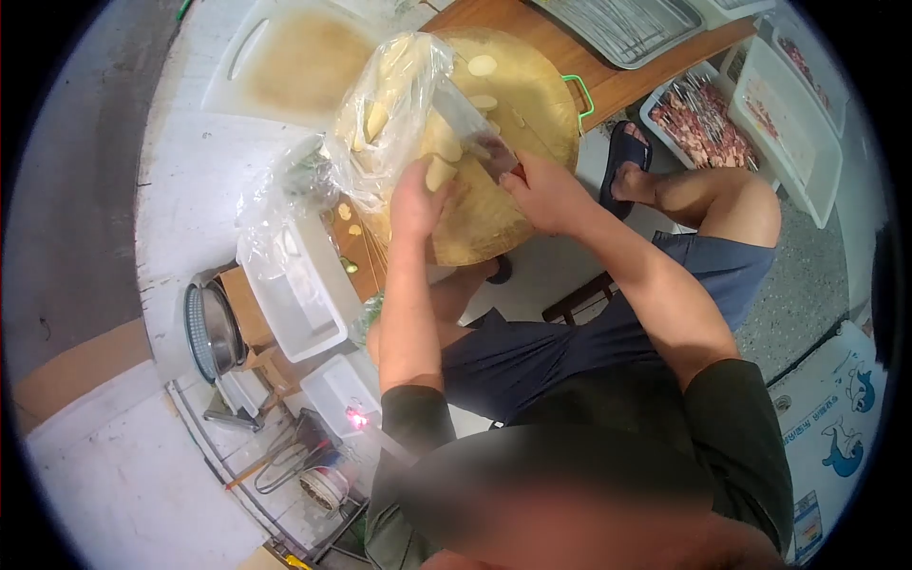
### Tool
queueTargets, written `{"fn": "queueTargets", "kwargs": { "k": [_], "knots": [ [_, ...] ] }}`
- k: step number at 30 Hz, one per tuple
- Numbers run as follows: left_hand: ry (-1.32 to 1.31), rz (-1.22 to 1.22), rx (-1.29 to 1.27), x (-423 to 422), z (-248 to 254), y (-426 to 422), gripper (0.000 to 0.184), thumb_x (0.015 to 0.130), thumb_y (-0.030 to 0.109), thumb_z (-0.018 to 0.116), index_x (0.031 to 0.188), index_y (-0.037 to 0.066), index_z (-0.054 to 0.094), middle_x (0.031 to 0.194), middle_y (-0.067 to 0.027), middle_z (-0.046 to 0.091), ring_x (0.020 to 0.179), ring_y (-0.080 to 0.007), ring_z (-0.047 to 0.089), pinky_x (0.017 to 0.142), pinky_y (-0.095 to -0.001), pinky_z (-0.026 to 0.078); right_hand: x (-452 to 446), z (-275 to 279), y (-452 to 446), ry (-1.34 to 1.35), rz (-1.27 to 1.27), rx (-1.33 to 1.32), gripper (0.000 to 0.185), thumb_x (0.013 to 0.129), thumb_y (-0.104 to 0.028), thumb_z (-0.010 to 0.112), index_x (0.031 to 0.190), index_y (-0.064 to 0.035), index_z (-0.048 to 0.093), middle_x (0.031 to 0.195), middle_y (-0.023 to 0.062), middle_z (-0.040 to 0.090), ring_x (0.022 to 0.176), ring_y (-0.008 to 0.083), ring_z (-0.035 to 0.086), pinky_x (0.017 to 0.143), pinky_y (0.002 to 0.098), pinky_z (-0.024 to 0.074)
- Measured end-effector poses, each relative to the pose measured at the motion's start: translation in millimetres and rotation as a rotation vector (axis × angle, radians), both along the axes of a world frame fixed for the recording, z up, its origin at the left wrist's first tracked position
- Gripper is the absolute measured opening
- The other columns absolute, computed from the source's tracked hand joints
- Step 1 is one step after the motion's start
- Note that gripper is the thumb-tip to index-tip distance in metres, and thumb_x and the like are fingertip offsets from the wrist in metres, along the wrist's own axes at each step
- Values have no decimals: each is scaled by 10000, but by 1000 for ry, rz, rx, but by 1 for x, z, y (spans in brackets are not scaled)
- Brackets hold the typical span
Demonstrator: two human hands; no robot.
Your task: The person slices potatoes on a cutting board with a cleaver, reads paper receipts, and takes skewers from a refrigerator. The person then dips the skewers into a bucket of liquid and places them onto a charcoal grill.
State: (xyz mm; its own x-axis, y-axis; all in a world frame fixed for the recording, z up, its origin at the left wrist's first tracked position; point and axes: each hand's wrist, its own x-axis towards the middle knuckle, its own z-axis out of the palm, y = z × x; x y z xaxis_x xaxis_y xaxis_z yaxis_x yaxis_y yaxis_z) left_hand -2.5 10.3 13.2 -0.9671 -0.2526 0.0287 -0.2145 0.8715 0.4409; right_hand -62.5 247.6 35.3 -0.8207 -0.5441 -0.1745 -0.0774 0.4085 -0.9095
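Note:
A round wooden chopping board (532,104) has several pale slices on it, one slice (483,66) near its far edge. My left hand (416,201) is closed around a pale yellow piece (439,175) at the board's left side. In my right hand (546,190) is the handle of a wide cleaver (475,122), its blade pointing up and left across the board. A clear plastic bag (380,119) with pale yellow pieces inside lies over the board's left edge, just beyond my left hand.
An empty white bin (302,294) and a smaller white tray (340,391) stand at the left. At the far right are a tray of skewered meat (708,123) and a long white tub (788,133). A metal tray of skewers (622,28) sits beyond the board, near a green handle (581,93).

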Motion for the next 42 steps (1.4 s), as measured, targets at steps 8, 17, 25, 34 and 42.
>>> {"fn": "queueTargets", "kwargs": {
  "k": [8,17,25,34,42],
  "knots": [
    [40,-23,-18,1,1,3,496,752,233,757,1165,15,589,1172,-209,587,1096,-374,548,927,-406,450,24,39,12,163,234,353,251,926,-263,497,972,-17,509,794,229,644,783,422,630,704,511,492],
    [251,-26,-5,5,-6,11,183,860,97,583,1020,17,625,966,-214,610,911,-401,577,791,-435,470,37,35,11,335,335,354,191,894,-193,522,965,-19,492,687,197,647,650,377,660,570,472,517],
    [319,-68,11,4,-7,12,132,836,40,547,932,19,634,890,-188,585,850,-385,571,734,-422,465,50,40,11,353,317,306,184,809,-89,561,947,3,480,662,190,645,621,368,663,550,448,526],
    [278,-63,-25,4,-8,12,151,835,54,544,940,17,645,917,-187,598,867,-387,577,750,-425,471,52,41,8,330,328,301,186,801,-68,562,944,16,479,674,189,650,637,355,671,554,439,530],
    [272,-68,-51,4,-13,8,164,832,55,555,959,20,653,953,-193,618,893,-391,583,769,-430,476,45,47,1,257,362,329,183,806,-65,561,948,20,483,704,208,656,678,359,680,578,442,539]
  ]
}}
